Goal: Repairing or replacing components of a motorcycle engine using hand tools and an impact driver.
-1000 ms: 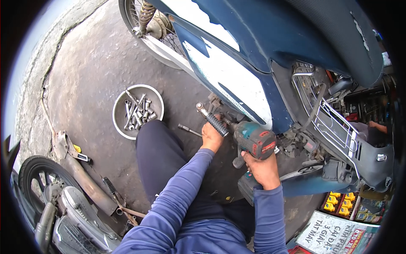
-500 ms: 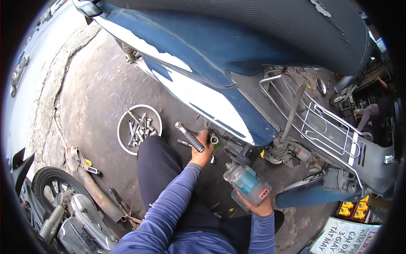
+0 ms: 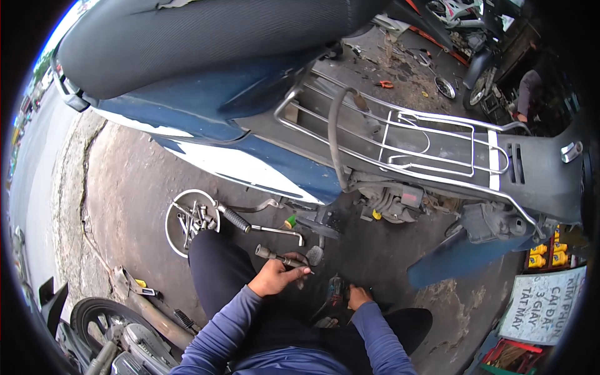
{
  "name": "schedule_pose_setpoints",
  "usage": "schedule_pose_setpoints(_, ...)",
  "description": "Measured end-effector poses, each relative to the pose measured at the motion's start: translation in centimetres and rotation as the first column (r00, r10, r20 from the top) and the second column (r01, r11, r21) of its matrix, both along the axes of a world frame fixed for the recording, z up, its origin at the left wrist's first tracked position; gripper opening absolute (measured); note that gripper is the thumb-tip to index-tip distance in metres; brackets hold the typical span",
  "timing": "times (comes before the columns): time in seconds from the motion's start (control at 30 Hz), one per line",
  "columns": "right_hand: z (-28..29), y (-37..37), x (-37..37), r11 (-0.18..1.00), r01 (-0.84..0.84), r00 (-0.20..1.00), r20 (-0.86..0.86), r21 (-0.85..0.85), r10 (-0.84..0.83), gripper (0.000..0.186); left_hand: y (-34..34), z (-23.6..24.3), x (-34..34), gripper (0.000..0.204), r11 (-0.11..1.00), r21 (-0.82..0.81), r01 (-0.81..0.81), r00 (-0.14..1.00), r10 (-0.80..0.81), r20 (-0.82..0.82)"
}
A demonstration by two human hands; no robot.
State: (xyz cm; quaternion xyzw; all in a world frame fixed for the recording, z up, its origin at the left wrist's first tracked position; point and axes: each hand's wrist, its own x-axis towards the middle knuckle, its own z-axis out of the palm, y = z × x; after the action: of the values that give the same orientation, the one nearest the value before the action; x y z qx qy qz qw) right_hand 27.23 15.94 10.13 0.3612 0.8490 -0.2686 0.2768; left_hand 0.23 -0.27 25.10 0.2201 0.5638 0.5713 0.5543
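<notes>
My left hand point(image 3: 272, 279) is closed, thumb and fingers pinching a metal socket with a short shaft point(image 3: 267, 252), which points away to the left. Low between my knees, a teal cordless power driver point(image 3: 336, 288) is in my right hand point(image 3: 359, 298); the fingers on its far side are partly hidden. Beyond my left hand lie a black-gripped ratchet handle point(image 3: 236, 219) and a bent metal wrench point(image 3: 284, 232). A round metal bowl point(image 3: 167, 232) with several sockets and wrenches stands by my left knee.
A blue and white motorbike point(image 3: 237, 165) with a chrome rack point(image 3: 400, 164) spans the space ahead; its pedal point(image 3: 315, 255) juts out near my left hand. Another motorbike's wheel point(image 3: 94, 319) is at lower left. A written sign point(image 3: 536, 306) stands at the right.
The power driver has gone down and left with my right hand. My left hand has drawn back with the socket; the black-gripped handle now lies by the bowl. The view has shifted right.
</notes>
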Motion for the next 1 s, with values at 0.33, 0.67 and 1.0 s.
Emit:
schedule_pose_setpoints(0.33,13.6,-1.6,-2.5,0.345,0.085,0.389,-0.288,-0.935,-0.875,0.015,2.5,1.3,6.6,0.018,0.981,0.057,0.185,0.979,-0.179,-0.094)
schedule_pose_setpoints(0.67,10.5,2.3,1.2,0.422,0.315,-0.004,-0.446,-0.85,-0.895,0.014,5.3,-4.7,10.3,0.017,0.987,-0.088,0.132,0.906,-0.156,-0.393)
schedule_pose_setpoints(1.0,5.8,4.6,1.5,0.329,0.38,-0.252,-0.439,-0.864,-0.862,0.015,5.5,-18.7,11.0,0.033,0.81,-0.468,0.352,0.689,-0.563,-0.456)
